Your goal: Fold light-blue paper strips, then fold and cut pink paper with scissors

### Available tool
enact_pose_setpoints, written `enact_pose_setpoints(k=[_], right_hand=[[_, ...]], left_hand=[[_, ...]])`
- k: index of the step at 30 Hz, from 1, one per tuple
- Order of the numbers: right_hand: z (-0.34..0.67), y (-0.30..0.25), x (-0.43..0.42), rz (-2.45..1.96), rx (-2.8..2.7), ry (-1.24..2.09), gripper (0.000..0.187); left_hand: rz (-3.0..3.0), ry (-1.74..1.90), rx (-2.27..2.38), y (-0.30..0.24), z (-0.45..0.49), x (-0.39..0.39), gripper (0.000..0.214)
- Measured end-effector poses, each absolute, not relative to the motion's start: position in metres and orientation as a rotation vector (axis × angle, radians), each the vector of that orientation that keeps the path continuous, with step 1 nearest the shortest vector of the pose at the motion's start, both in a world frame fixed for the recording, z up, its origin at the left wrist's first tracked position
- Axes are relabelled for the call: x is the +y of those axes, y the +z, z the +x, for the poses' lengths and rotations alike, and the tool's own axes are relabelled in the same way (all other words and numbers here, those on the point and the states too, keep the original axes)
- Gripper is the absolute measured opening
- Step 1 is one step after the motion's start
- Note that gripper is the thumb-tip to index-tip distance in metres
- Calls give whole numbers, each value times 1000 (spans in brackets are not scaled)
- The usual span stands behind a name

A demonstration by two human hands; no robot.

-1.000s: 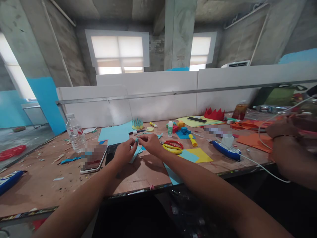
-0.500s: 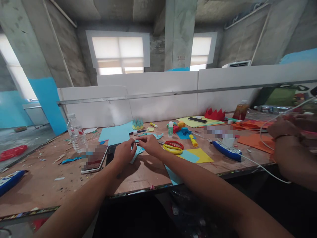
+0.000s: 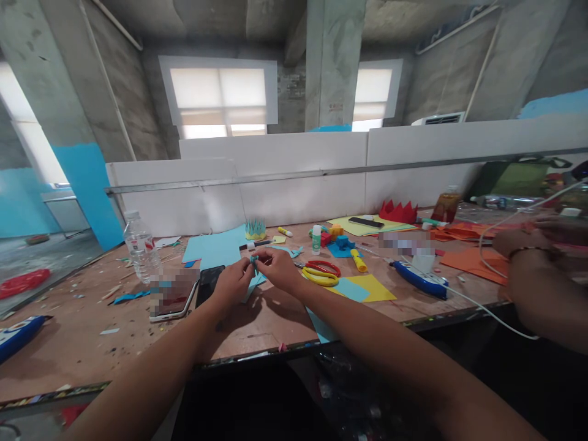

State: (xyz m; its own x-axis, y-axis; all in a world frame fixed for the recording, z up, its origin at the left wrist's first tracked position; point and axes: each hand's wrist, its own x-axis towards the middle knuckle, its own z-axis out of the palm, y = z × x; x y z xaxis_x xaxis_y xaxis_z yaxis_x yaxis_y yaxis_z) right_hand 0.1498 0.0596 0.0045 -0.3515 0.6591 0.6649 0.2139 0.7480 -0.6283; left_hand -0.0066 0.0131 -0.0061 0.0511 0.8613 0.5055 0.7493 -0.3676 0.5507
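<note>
Both my hands meet over the table around a small piece of light-blue paper (image 3: 254,260). My left hand (image 3: 235,278) pinches it from the left, and the fingers of my right hand (image 3: 274,267) close on it from the right. Much of the piece is hidden by the fingertips. Below them lie light-blue paper scraps (image 3: 255,283). A black phone (image 3: 210,282) is beside my left hand. Scissors with red handles (image 3: 325,266) and scissors with yellow handles (image 3: 320,277) lie to the right of my right hand.
Behind my hands are a light-blue sheet (image 3: 214,245), a small paper crown (image 3: 255,230) and a glue stick (image 3: 316,239). A water bottle (image 3: 141,248) stands left. Right are a blue bottle-shaped tool (image 3: 420,280), a white cable (image 3: 482,316) and another person's hands (image 3: 528,245).
The small blue paper between my fingertips has turned and shows more upright, with my fingers shifted slightly. At the right, the other person's hands have moved a little.
</note>
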Motion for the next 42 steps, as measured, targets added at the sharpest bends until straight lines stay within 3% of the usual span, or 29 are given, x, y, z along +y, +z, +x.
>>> enact_pose_setpoints(k=[9, 19, 42], right_hand=[[154, 13, 46, -512, -2106, 186, 27], [153, 12, 45, -580, -2026, 398, 18], [158, 12, 45, -730, -2123, 127, 15]], left_hand=[[2198, 1199, 1751, -4, -6, 10, 36], [2154, 1206, 1653, -7, -6, 13, 35], [2138, 1196, 1560, -5, -3, 12, 35]])
